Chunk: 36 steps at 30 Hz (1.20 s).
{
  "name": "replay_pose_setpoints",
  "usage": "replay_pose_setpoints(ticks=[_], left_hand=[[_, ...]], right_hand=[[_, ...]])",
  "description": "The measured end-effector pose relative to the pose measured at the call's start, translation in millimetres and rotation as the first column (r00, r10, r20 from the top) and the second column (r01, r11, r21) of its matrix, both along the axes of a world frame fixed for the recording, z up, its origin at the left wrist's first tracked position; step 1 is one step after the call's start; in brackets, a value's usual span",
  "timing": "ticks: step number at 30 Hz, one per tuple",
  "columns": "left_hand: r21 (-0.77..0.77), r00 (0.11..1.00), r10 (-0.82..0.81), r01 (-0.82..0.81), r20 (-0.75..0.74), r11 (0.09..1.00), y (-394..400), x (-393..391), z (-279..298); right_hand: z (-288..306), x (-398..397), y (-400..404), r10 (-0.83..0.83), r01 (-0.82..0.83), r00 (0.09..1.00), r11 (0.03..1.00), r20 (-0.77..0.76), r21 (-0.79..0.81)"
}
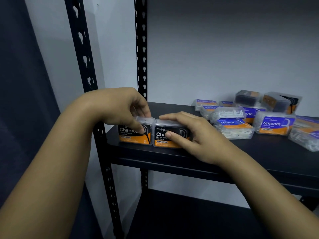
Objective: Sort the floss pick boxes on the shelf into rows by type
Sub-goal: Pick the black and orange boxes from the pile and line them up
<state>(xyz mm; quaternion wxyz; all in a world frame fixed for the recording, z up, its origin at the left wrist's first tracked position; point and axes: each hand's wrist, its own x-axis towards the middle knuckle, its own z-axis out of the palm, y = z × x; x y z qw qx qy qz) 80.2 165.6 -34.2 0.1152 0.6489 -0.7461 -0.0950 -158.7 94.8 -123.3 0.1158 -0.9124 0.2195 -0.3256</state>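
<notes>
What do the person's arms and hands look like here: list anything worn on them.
Nothing is worn. The left hand and right hand are bare: no gloves, no rings visible on the fingers that show. Both forearms are bare right to the bottom edge of the head view, with no sleeve, watch or wristband in sight. Fingernails look short and unpainted.

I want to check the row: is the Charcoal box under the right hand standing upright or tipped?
Upright. The right Charcoal box stands on the shelf, label facing front and level, beside the left Charcoal box.
</notes>
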Motion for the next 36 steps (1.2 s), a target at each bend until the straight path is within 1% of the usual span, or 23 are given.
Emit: replay_pose_setpoints(ticks=[8, 13, 15, 18, 20, 21, 24, 26, 29, 32, 34, 36], left_hand=[[-0.007, 1.000, 0.008, -0.008, -0.009, 1.000, 1, 1, -2], [0.000, 0.999, 0.037, -0.037, 0.013, 0.999, 4, -1, -1], [-0.047, 0.998, 0.054, -0.054, 0.013, 0.997, 8, -5, 2], [-0.147, 0.999, 0.036, -0.041, -0.039, 0.988, 12, -19, 8], [-0.215, 0.997, -0.006, -0.012, -0.083, 0.977, 11, -33, 13], [-0.242, 0.995, -0.016, -0.008, -0.097, 0.970, 10, -41, 15], [-0.274, 0.996, -0.004, -0.020, -0.084, 0.961, 3, -68, 19], [-0.256, 0.999, -0.002, -0.009, -0.043, 0.967, -5, -87, 22], [-0.215, 1.000, -0.010, 0.015, 0.024, 0.976, -18, -122, 29], [-0.236, 0.999, -0.018, 0.027, 0.039, 0.971, -34, -158, 37], [-0.222, 0.998, -0.006, 0.022, 0.070, 0.975, -46, -180, 40], [-0.180, 0.992, 0.010, 0.013, 0.129, 0.983, -60, -201, 43]], right_hand=[[-2, 2, 0, -0.040, 0.040, 0.999, 0.998, -0.008, -0.056], [1, 0, 3, -0.048, 0.048, 0.999, 0.996, 0.004, -0.074], [4, -4, 3, -0.062, 0.066, 0.996, 0.995, 0.060, -0.069], [10, -15, 1, -0.120, 0.130, 0.979, 0.990, 0.164, -0.050], [17, -27, 0, -0.168, 0.180, 0.967, 0.982, 0.189, -0.047], [22, -35, 0, -0.201, 0.211, 0.963, 0.977, 0.179, -0.041], [43, -63, -3, -0.311, 0.312, 0.947, 0.950, 0.075, -0.007], [60, -81, -4, -0.376, 0.377, 0.926, 0.926, -0.027, 0.017], [82, -112, -7, -0.457, 0.477, 0.859, 0.878, -0.231, 0.039], [96, -143, -14, -0.469, 0.541, 0.786, 0.837, -0.402, 0.081], [103, -161, -21, -0.472, 0.570, 0.751, 0.816, -0.461, 0.093], [107, -179, -28, -0.481, 0.577, 0.744, 0.812, -0.464, 0.084]])
